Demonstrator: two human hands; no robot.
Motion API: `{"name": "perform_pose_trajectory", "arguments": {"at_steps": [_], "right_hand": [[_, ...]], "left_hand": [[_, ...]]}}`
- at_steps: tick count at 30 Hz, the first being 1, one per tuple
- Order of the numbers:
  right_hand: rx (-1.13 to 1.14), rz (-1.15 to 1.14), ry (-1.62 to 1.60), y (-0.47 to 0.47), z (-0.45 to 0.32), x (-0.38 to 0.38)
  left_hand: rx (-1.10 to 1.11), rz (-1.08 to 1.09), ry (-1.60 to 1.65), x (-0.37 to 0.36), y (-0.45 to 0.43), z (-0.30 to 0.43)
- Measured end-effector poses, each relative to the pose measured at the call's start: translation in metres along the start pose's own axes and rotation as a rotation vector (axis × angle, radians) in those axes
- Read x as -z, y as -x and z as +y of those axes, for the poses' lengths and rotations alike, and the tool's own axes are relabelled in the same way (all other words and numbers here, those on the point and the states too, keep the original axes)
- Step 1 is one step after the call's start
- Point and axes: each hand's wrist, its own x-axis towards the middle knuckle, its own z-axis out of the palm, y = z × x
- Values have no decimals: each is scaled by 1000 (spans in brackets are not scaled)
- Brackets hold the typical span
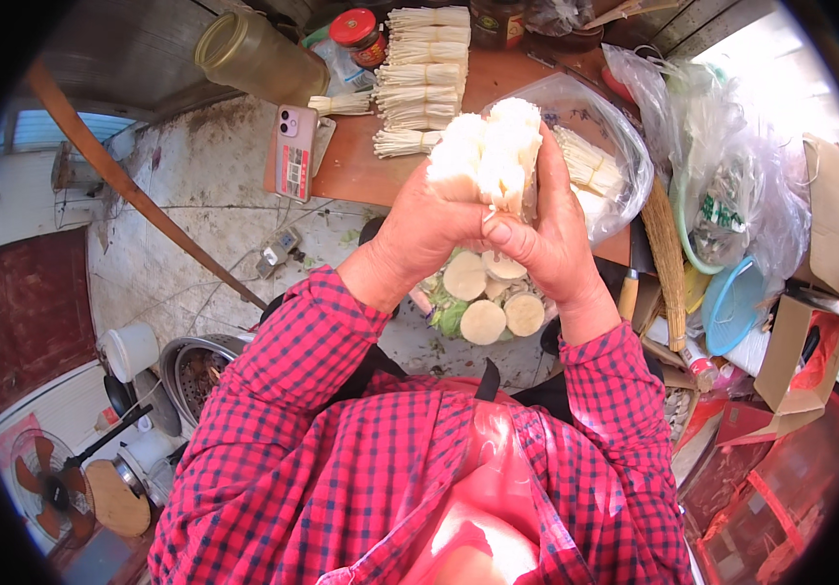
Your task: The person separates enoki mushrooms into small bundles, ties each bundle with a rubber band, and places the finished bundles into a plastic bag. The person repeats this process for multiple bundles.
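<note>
Between both palms I hold a brightly lit clump of enoki mushroom bundles (pixel 489 157) above the table's front edge. My left hand (pixel 419 227) grips its left side, and my right hand (pixel 562 241) wraps the right side. The thumbs meet at the lower end. Behind the clump, several tied enoki bundles (pixel 423 91) lie in a stacked row. A clear plastic bag (pixel 635 146) at the right holds more enoki bundles (pixel 589 162). Below my hands, round cut-off mushroom bases (pixel 483 322) lie among green scraps; their container is mostly hidden.
On the brown table (pixel 350 172) rest a phone (pixel 295 153) at the left edge and a red-lidded jar (pixel 358 36). A wooden-handled knife (pixel 628 292) and a straw brush (pixel 662 256) are at the right. A power strip (pixel 278 252) with cords lies on the floor.
</note>
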Motion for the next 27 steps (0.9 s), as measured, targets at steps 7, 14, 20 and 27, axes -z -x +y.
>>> {"name": "perform_pose_trajectory", "arguments": {"at_steps": [7, 14, 20, 27], "right_hand": [[94, -93, 328, 0, 6, 5], [73, -24, 381, 1, 0, 3], [43, 78, 478, 2, -4, 8], [-133, 182, 404, -15, -5, 53]], "left_hand": [[48, -100, -41, 5, -6, -4], [66, -149, 38, 3, -10, -10], [64, -185, -98, -1, -21, -10], [-137, 66, -685, 36, -64, 27]]}}
